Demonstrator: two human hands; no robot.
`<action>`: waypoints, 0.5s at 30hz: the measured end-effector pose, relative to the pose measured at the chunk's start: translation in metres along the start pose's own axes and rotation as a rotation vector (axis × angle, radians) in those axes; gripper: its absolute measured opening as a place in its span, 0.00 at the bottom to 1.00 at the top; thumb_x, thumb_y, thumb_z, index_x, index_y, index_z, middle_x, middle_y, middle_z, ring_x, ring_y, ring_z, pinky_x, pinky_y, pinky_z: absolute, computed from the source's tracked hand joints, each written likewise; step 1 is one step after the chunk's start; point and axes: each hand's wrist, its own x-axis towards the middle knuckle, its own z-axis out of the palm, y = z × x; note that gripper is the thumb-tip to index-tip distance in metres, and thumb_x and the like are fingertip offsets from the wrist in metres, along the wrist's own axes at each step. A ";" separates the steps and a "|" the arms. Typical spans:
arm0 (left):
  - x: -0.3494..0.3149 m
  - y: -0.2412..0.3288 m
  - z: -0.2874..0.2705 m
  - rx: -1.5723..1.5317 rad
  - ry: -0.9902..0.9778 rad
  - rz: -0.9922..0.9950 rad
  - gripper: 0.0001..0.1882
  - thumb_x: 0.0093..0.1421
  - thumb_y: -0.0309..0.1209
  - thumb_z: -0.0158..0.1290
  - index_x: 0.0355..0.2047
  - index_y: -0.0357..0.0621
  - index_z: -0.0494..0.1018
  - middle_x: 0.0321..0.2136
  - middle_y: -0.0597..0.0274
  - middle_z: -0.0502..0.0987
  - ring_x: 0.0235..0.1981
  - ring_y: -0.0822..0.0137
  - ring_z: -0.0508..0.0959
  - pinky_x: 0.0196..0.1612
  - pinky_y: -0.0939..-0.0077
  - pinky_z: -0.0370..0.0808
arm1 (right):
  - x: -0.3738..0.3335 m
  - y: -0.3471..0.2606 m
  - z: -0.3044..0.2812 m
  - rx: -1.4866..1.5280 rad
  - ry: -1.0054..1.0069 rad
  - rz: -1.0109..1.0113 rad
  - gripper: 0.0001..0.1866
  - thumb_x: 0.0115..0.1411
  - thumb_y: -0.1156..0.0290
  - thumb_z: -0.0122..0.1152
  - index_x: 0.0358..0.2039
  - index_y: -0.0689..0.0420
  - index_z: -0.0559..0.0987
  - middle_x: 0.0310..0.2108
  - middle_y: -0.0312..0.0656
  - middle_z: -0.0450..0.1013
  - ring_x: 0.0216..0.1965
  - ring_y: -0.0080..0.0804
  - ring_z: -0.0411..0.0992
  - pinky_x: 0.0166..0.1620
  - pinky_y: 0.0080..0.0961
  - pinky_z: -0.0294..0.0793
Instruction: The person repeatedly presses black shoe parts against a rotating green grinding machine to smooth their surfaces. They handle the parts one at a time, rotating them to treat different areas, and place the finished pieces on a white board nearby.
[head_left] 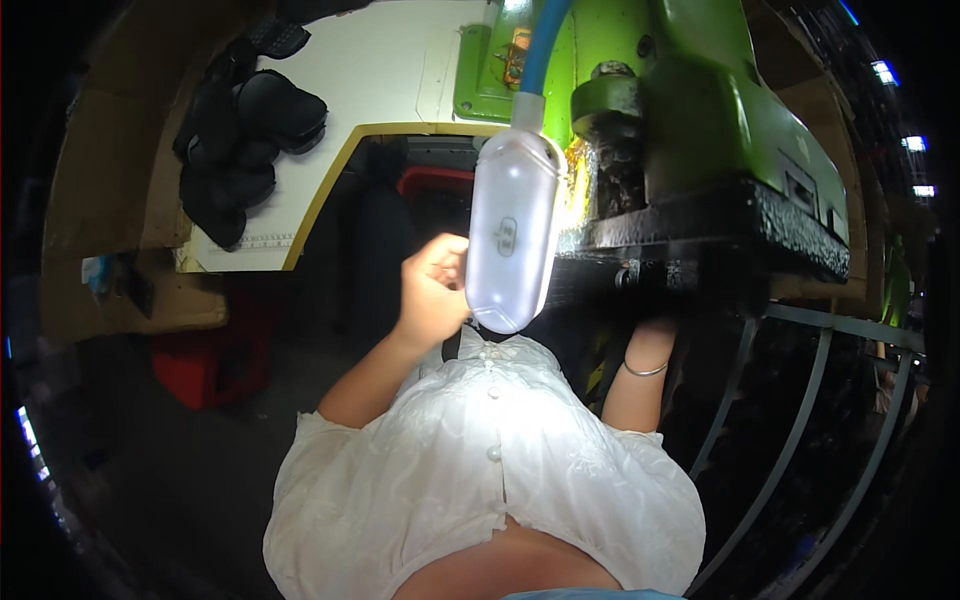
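Note:
My left hand point(433, 292) is raised at the front of the green machine point(700, 95), which looks like an industrial sewing machine. Its fingers are bent, and their tips go out of sight behind a pale oblong lamp point(515, 225), so whatever they hold is hidden. The lamp hangs from a blue flexible neck point(545, 45) and covers part of the work area. My right forearm point(645, 375), with a metal bangle point(646, 370), reaches up into the shadow below the machine's dark edge. The right hand itself is lost in that shadow.
Several black padded pieces point(280, 112) lie heaped on the left of the white tabletop point(375, 60). A yellow-edged cutout borders it. A red stool or crate point(205, 365) stands on the floor at left, cardboard point(150, 300) beside the table, and grey metal rails point(790, 430) at right.

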 end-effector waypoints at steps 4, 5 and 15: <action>0.004 0.011 -0.036 -0.017 0.087 -0.134 0.12 0.48 0.19 0.60 0.32 0.34 0.68 0.25 0.59 0.77 0.25 0.78 0.75 0.28 0.86 0.72 | -0.029 0.032 0.010 0.124 0.020 0.137 0.18 0.54 0.69 0.58 0.45 0.61 0.70 0.43 0.41 0.70 0.44 0.29 0.68 0.48 0.27 0.68; 0.006 0.007 -0.047 -0.050 0.074 -0.181 0.11 0.49 0.19 0.59 0.31 0.34 0.68 0.26 0.60 0.77 0.25 0.79 0.75 0.28 0.86 0.72 | -0.029 0.029 0.025 0.102 0.046 0.226 0.16 0.52 0.70 0.60 0.40 0.62 0.72 0.38 0.39 0.71 0.39 0.27 0.69 0.44 0.25 0.68; -0.001 -0.025 -0.046 0.633 -0.610 -0.294 0.13 0.47 0.29 0.60 0.34 0.38 0.76 0.26 0.54 0.79 0.26 0.64 0.78 0.31 0.74 0.74 | -0.007 0.011 0.083 -0.365 -0.188 0.238 0.26 0.39 0.77 0.71 0.42 0.64 0.73 0.38 0.44 0.73 0.39 0.30 0.71 0.45 0.26 0.70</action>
